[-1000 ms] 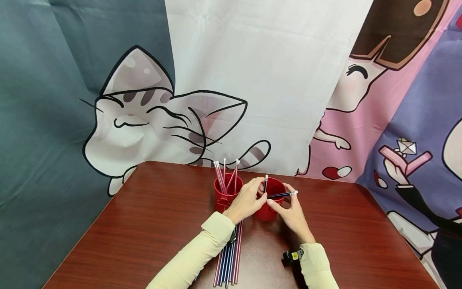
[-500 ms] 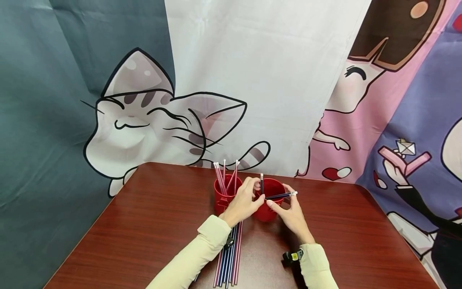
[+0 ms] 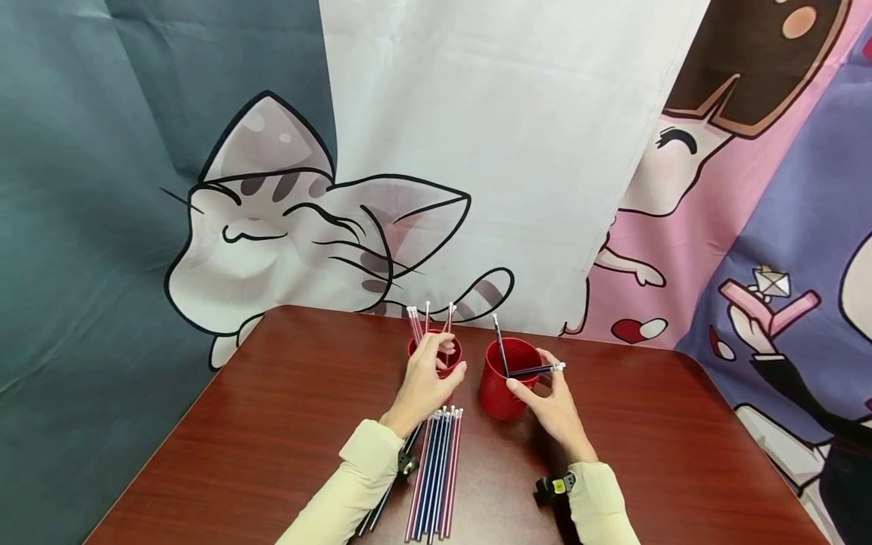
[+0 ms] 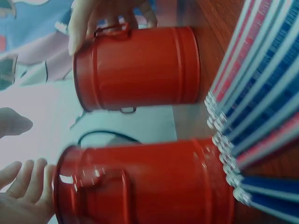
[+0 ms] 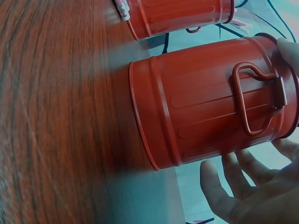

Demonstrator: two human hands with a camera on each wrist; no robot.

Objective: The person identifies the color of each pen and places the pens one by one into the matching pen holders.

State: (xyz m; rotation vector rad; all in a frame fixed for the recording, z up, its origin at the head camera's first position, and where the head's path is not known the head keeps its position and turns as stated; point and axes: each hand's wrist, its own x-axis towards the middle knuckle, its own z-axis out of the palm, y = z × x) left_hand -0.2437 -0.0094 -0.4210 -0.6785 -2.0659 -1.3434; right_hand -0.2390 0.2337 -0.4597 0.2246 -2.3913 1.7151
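Observation:
My right hand [image 3: 553, 403] holds the right red bucket [image 3: 497, 395] by its rim, thumb at the near edge and fingers along the right side. Two dark blue pencils lean in that bucket: one blue pencil [image 3: 501, 344] stands nearly upright, the other dark pencil [image 3: 534, 371] slants right over the rim. Over the left red bucket [image 4: 159, 182] hovers my left hand [image 3: 421, 386], fingers loosely bent with nothing in them; it covers much of that bucket in the head view. Several pink pencils [image 3: 415, 324] stick up from the left bucket, white eraser ends upward.
A row of blue and pink pencils [image 3: 436, 477] lies on the brown table [image 3: 238, 439] in front of the buckets. Dark pencils [image 3: 381, 509] lie left of it, partly under the left forearm. A printed cloth [image 3: 518, 151] hangs behind the table.
My left hand has let go of the upright blue pencil, which now leans in the right bucket, and has moved left over the left bucket. The right hand stays on its bucket.

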